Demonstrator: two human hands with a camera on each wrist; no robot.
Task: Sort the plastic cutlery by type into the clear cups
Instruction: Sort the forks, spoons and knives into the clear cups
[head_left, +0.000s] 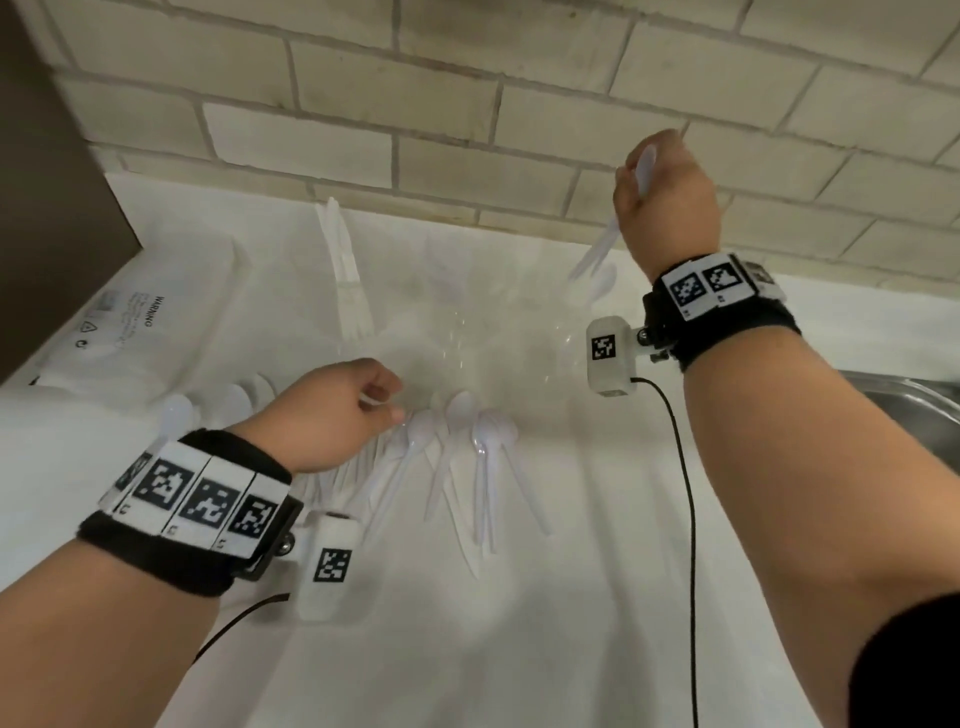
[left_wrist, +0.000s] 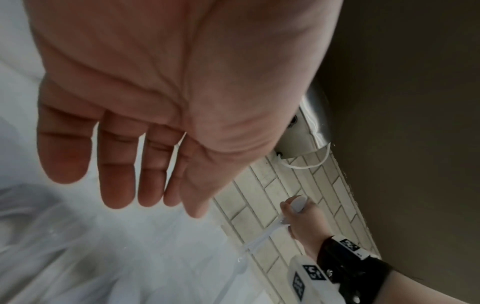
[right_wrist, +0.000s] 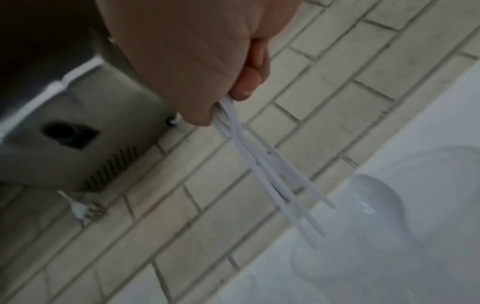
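Observation:
My right hand (head_left: 649, 176) is raised by the brick wall and grips a bunch of white plastic spoons (head_left: 597, 249), bowls up and handles (right_wrist: 272, 174) pointing down. Below the handles stands a clear cup (head_left: 582, 317) with a spoon (right_wrist: 376, 197) in it. Another clear cup (head_left: 353, 312) at the back left holds white knives (head_left: 340, 249). A third, blurred cup (head_left: 452, 338) sits between them. Loose white spoons (head_left: 467, 447) lie on the white counter. My left hand (head_left: 379, 405) hovers over their left end; its fingers (left_wrist: 116, 174) hang relaxed with nothing in the palm.
A clear plastic bag (head_left: 130, 322) printed with WARNING lies at the left. A steel sink (head_left: 909, 405) borders the counter on the right. A dark cabinet (head_left: 41, 156) rises at the far left. A grey box (right_wrist: 78, 144) hangs on the tiled wall.

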